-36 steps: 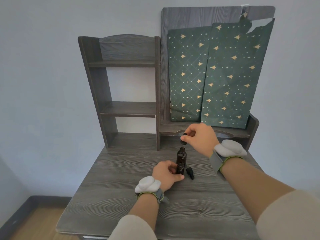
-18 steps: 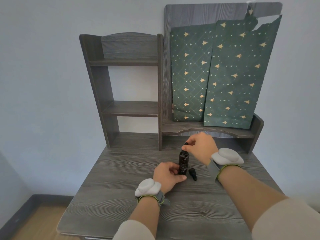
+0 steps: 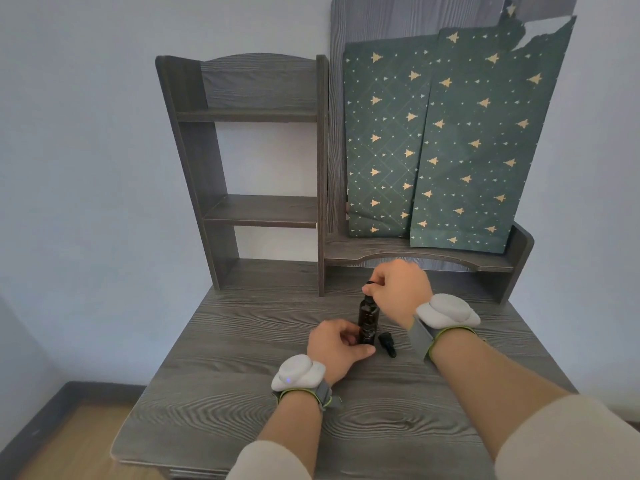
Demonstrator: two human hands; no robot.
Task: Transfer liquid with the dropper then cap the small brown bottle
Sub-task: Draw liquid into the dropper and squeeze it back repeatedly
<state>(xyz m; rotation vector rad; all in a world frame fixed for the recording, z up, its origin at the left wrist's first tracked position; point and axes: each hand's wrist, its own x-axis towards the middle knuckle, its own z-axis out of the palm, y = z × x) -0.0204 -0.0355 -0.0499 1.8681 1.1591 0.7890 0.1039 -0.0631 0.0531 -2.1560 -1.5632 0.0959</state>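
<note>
A dark brown bottle (image 3: 367, 318) stands upright on the grey wooden desk (image 3: 242, 393), near the middle. My left hand (image 3: 332, 346) grips its lower part from the left, so the base is hidden and I cannot tell if a smaller bottle stands there. My right hand (image 3: 403, 289) reaches from the right and pinches the black dropper top (image 3: 370, 285) right at the bottle's neck. The dropper's tube is not visible. A small black cap (image 3: 387, 344) lies on its side on the desk, just right of the bottle.
A dark wooden shelf unit (image 3: 256, 209) stands at the back of the desk. Green paper bags with gold trees (image 3: 450, 140) lean on its low right shelf. The desk's left edge drops to a wooden floor (image 3: 69, 438).
My right hand has come down with the dropper top, from a little above the bottle to its neck. My left hand has kept its hold on the bottle.
</note>
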